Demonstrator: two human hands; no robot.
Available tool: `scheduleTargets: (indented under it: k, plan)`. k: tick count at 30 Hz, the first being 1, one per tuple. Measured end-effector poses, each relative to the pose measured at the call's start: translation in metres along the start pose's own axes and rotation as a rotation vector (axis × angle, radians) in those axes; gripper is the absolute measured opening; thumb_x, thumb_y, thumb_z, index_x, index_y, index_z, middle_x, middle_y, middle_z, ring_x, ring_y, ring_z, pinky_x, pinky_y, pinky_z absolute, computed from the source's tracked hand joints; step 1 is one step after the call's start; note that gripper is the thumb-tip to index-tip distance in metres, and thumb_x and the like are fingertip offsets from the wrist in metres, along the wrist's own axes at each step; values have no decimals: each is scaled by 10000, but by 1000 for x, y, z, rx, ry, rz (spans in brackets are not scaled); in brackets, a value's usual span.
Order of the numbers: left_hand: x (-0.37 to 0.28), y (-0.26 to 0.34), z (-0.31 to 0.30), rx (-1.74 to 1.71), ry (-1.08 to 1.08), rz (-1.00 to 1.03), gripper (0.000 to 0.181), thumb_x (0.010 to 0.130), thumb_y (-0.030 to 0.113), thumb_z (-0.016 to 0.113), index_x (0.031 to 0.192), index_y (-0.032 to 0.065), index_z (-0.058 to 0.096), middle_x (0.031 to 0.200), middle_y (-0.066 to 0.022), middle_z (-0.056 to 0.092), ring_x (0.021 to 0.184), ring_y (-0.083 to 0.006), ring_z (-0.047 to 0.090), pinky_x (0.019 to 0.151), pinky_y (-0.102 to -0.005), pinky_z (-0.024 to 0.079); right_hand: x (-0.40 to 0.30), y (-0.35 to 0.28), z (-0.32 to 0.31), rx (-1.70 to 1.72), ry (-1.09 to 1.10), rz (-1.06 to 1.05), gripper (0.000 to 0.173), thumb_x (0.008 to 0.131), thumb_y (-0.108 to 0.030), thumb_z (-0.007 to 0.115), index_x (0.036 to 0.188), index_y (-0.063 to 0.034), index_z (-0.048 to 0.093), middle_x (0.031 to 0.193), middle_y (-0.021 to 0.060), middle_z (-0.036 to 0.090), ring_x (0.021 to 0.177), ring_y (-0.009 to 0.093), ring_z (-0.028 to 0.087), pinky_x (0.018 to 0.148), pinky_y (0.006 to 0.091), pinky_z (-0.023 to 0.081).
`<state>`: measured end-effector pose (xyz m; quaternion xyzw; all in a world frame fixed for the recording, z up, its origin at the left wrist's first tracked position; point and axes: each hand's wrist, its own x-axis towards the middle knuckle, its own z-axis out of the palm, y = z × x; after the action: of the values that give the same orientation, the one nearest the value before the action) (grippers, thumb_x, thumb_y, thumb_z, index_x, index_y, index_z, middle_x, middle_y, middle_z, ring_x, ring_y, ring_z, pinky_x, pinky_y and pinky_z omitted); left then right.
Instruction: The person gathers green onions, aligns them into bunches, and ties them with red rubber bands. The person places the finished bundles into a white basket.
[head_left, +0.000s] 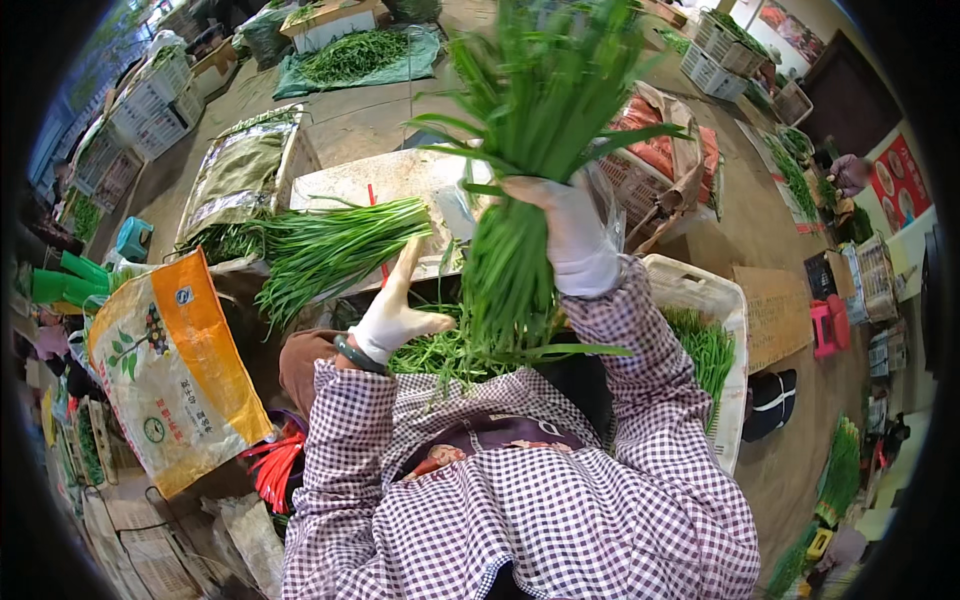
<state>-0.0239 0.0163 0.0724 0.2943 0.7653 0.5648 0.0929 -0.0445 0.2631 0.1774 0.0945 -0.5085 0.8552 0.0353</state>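
Observation:
In a white glove, my right hand (574, 236) grips a big bunch of garlic chives (510, 285) around its middle. The bunch stands upright, its leaves fanned out above the fist and blurred at the top. My left hand (394, 307), gloved too, holds nothing; its thumb and fingers are spread. Those fingertips point at the cut ends of a second pile of garlic chives (345, 247), lying across the white board (360, 180); whether they touch is unclear. A red tie strip (371, 195) shows beside that pile. Loose green leaves (435, 349) lie over my lap.
A white plastic crate (739, 360) with chives stands at my right. On the left are an orange-and-white woven sack (180, 367) and a bundle of red strips (279, 466). Behind the board are a cloth-covered crate (244, 172) and one with red sacking (645, 127). Another person (851, 176) sits far right.

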Motion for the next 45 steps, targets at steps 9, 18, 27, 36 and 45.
scheduleTargets:
  k: [9, 18, 27, 36, 45]
  plan:
    - [54, 53, 3, -790, 435, 92, 279, 842, 107, 593, 1089, -12, 540, 1000, -86, 633, 864, -170, 612, 802, -308, 495, 22, 51, 76, -699, -344, -226, 508, 654, -248, 754, 1056, 17, 592, 962, 201, 600, 918, 340, 563, 814, 417, 451]
    - [-18, 56, -79, -921, 730, -106, 433, 750, -17, 640, 1169, 18, 538, 942, -64, 619, 896, -190, 597, 876, -355, 493, 40, 37, 94, -806, -611, -413, 655, 768, -358, 725, 1283, -35, 479, 1229, 213, 516, 1089, 286, 529, 907, 354, 456]
    - [-138, -6, -147, -1061, 967, 169, 282, 845, 127, 626, 1090, 30, 525, 833, -36, 589, 873, -192, 569, 1014, -435, 383, -26, 109, -1, -648, -593, 180, 150, 819, -173, 690, 903, -48, 688, 790, 39, 673, 748, 106, 603, 700, 255, 496]
    - [-180, -28, -164, -1250, 936, 238, 255, 826, 144, 613, 1033, 39, 508, 843, -28, 561, 873, -183, 536, 880, -351, 421, -73, 191, 35, -828, -551, 338, 459, 853, -463, 581, 938, -21, 671, 876, 164, 672, 841, 308, 646, 736, 373, 498]
    - [-212, -72, -167, -1293, 896, 378, 176, 876, 235, 557, 909, 62, 554, 829, -6, 577, 868, -157, 559, 989, -364, 349, -96, 216, 25, -1323, -708, 325, 240, 750, -213, 603, 876, -10, 618, 840, 227, 642, 803, 374, 638, 717, 441, 507]
